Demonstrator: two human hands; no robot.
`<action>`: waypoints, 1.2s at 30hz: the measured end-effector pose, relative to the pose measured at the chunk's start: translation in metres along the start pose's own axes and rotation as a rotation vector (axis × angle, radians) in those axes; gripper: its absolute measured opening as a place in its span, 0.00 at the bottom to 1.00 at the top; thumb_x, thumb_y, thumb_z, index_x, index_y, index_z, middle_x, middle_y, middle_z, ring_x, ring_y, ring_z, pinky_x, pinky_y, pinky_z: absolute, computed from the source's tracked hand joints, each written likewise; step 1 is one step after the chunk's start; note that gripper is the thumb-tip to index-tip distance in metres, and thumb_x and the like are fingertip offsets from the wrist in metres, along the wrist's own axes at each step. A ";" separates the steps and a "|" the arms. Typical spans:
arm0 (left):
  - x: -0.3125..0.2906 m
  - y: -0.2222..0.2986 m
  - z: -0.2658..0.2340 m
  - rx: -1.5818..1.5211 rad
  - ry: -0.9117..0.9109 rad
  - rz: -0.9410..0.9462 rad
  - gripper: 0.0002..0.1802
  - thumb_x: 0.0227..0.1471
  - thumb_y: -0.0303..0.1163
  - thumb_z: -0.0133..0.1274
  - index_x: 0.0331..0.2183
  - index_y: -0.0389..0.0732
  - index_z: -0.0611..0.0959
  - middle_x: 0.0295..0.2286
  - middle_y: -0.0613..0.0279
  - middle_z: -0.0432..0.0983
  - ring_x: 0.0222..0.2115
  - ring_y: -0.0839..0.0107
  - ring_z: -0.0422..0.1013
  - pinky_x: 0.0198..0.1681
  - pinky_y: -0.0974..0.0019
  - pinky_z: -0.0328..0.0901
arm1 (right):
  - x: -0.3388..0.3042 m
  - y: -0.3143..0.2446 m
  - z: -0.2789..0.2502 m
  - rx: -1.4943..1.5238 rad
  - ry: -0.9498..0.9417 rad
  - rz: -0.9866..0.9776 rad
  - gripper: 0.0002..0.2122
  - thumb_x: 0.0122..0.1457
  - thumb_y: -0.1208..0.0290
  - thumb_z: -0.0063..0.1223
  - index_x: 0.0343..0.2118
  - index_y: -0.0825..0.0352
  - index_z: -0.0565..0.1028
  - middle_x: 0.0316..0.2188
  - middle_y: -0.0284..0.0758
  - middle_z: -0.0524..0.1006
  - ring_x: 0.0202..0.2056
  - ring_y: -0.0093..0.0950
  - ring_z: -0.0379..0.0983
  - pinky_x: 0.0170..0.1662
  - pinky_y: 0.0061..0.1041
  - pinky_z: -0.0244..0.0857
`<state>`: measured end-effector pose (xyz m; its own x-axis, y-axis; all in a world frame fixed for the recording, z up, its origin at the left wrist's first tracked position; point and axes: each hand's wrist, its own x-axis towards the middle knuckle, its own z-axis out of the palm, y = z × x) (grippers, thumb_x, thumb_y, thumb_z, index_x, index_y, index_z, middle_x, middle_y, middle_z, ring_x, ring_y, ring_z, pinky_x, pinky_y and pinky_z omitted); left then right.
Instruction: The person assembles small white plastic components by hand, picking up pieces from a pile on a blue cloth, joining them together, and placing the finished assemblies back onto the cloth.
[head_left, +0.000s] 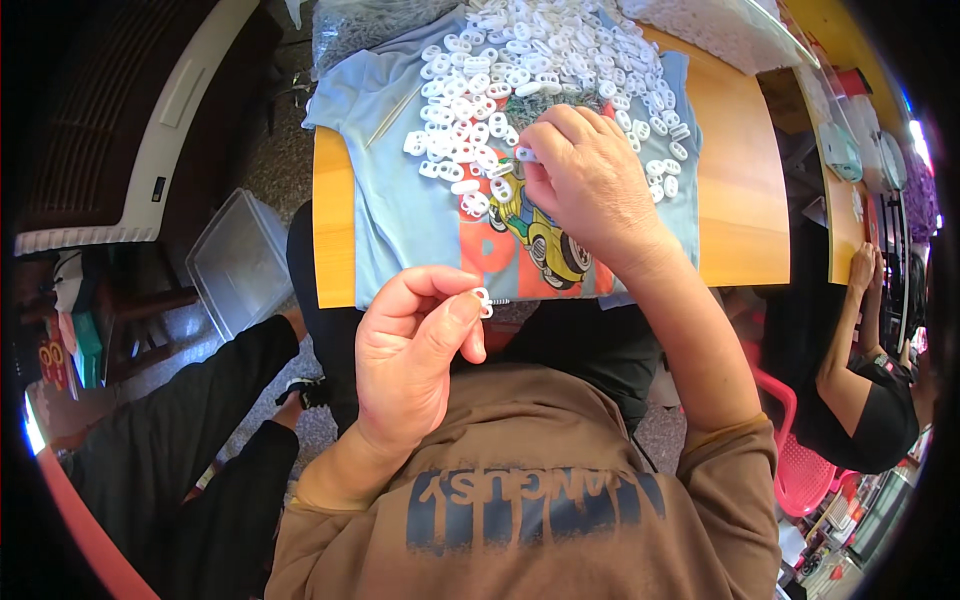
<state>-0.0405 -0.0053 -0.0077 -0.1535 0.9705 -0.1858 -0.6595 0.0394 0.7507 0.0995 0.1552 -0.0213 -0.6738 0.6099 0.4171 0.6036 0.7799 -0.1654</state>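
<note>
My left hand (408, 345) is closed in a pinch in front of the table's near edge. Between its thumb and fingers is a small white two-hole plastic piece (485, 303), with a thin threaded screw (501, 301) sticking out to the right. Over the cloth, my right hand (592, 178) is closed, with another white plastic piece (526, 154) at its fingertips. Beyond those fingers lies a heap of small dark screws (532, 105), partly covered by the hand. Many loose white two-hole pieces (545, 40) spread around and behind it.
A light blue printed shirt (400, 215) covers much of the wooden table (740, 190). Tweezers (392, 118) rest on its left part. Clear bags (370, 30) sit at the back. A clear plastic bin (240, 265) stands at left; a pink chair (800, 470) and another person's arms (850, 310) are at right.
</note>
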 end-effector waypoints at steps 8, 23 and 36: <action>-0.002 0.000 0.006 0.016 0.004 0.003 0.07 0.51 0.21 0.48 0.36 0.33 0.73 0.26 0.61 0.72 0.20 0.80 0.65 0.25 0.78 0.62 | -0.012 -0.002 -0.003 0.162 0.206 -0.002 0.06 0.45 0.78 0.52 0.28 0.67 0.72 0.23 0.33 0.69 0.27 0.29 0.68 0.32 0.26 0.61; 0.000 0.004 0.041 0.021 -0.022 -0.034 0.07 0.51 0.21 0.48 0.35 0.34 0.73 0.24 0.62 0.71 0.20 0.78 0.66 0.25 0.76 0.62 | -0.072 -0.059 -0.067 2.239 -0.071 0.919 0.11 0.56 0.73 0.49 0.41 0.69 0.72 0.30 0.29 0.73 0.27 0.18 0.67 0.32 0.16 0.62; -0.004 -0.010 0.047 -0.109 -0.042 -0.181 0.08 0.53 0.25 0.45 0.37 0.35 0.72 0.24 0.60 0.72 0.22 0.76 0.69 0.28 0.73 0.64 | -0.090 -0.054 -0.067 2.056 -0.026 0.835 0.09 0.55 0.75 0.50 0.39 0.71 0.72 0.28 0.32 0.74 0.30 0.19 0.69 0.36 0.19 0.65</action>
<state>0.0013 0.0013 0.0154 0.0040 0.9592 -0.2827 -0.7496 0.1900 0.6341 0.1557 0.0488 0.0097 -0.5925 0.7713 -0.2325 -0.4620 -0.5617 -0.6863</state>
